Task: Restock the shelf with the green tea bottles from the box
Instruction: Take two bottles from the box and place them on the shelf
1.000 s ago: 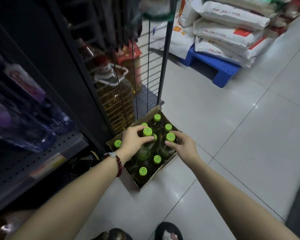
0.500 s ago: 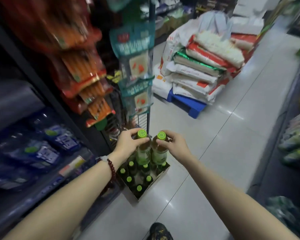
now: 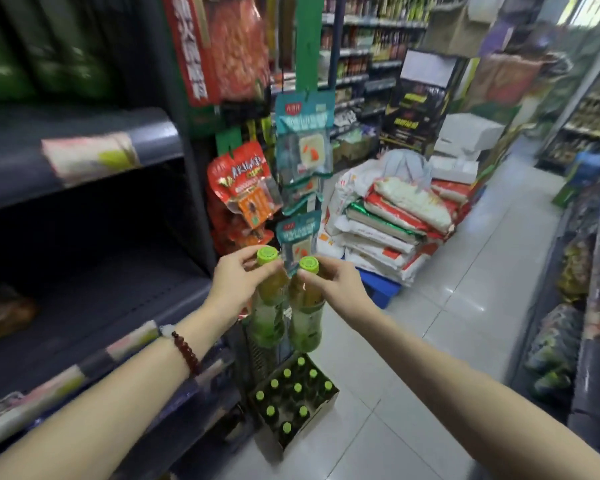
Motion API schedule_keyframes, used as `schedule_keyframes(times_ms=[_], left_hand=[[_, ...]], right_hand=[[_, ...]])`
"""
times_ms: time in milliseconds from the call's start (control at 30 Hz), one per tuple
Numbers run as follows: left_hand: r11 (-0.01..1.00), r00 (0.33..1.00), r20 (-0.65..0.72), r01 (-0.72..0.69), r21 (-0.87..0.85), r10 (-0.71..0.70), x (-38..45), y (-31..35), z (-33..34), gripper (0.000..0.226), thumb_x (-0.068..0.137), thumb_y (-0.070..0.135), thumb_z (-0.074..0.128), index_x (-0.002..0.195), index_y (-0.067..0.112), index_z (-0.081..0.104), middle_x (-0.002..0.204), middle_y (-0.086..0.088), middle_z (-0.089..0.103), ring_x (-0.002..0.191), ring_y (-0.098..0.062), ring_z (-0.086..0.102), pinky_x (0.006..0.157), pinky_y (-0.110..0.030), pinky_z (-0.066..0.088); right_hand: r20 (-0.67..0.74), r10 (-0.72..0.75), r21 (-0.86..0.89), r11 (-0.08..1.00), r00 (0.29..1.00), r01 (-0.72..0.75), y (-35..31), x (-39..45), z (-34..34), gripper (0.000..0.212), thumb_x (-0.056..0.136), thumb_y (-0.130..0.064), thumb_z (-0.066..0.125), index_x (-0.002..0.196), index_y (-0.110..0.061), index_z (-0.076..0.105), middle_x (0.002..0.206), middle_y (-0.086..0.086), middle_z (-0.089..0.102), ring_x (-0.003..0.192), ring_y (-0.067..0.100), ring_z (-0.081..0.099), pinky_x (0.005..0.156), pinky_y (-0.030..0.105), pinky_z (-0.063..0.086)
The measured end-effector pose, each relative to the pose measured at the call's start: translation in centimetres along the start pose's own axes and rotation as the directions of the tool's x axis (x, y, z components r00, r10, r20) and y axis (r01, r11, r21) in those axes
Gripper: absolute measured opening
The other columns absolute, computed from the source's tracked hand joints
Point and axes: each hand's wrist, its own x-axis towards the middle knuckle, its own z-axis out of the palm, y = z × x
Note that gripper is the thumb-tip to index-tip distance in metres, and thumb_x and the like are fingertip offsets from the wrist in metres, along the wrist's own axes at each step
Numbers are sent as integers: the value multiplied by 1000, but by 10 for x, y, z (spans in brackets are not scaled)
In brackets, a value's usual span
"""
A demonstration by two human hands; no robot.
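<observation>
Store aisle, pale tiled floor with glare patches. Dark shelf unit fills the frame from 7 to 11 o'clock; its middle deck is bare where visible, edge labels smeared by motion blur. A second shelf row runs along 3 o'clock, its stock too blurred to identify. Stacked sacks sit on a blue pallet at 2 o'clock. Hanging snack packets drop from 12 o'clock toward centre.

Box stands on the floor at 6 o'clock, open, green-capped bottles upright inside; its near wall is partly cut by shadow.

Left hand grasps the neck of the left bottle; right hand grasps the neck of the right bottle. Both bottles hang upright at centre, side by side, well above the box, beside the shelf front. Bottle labels unreadable. Beaded bracelet on the left wrist.
</observation>
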Motion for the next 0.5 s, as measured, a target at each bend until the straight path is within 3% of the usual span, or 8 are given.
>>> schedule_keyframes(times_ms=[100, 200, 400, 500], left_hand=[[999, 999, -49, 5, -50, -8, -8, 37, -23, 11, 77, 17, 75, 86, 21, 72, 84, 2, 73, 81, -14, 68, 75, -28, 56], [994, 997, -68, 21, -104, -28, -16, 69, -47, 6, 78, 14, 72, 80, 20, 72, 71, 4, 74, 69, -13, 69, 62, -24, 57], [990, 975, -217, 15, -143, -46, -30, 129, -95, 3, 75, 20, 75, 76, 21, 72, 60, 7, 71, 54, -5, 66, 45, -16, 48], [991, 950, -312, -14, -134, -29, -39, 160, -114, 5, 75, 22, 75, 78, 20, 73, 59, 8, 70, 53, -1, 65, 43, -15, 46]], right_hand=[[19, -31, 58, 998, 999, 30, -42, -4, 7, 18, 86, -26, 67, 94, -11, 71, 89, 9, 74, 83, 22, 70, 78, 40, 58], [62, -96, 75, 993, 993, 91, -80, -5, 14, 17, 86, -27, 67, 93, -13, 72, 85, 0, 73, 80, 14, 69, 79, 38, 58], [211, -234, 16, 972, 949, 236, -153, 16, 25, 28, 80, -42, 69, 87, -15, 74, 86, 8, 75, 87, 26, 71, 84, 47, 57], [298, -309, 48, 950, 903, 309, -192, 27, 34, 22, 81, -37, 70, 85, -15, 75, 84, 8, 76, 82, 22, 72, 79, 39, 59]])
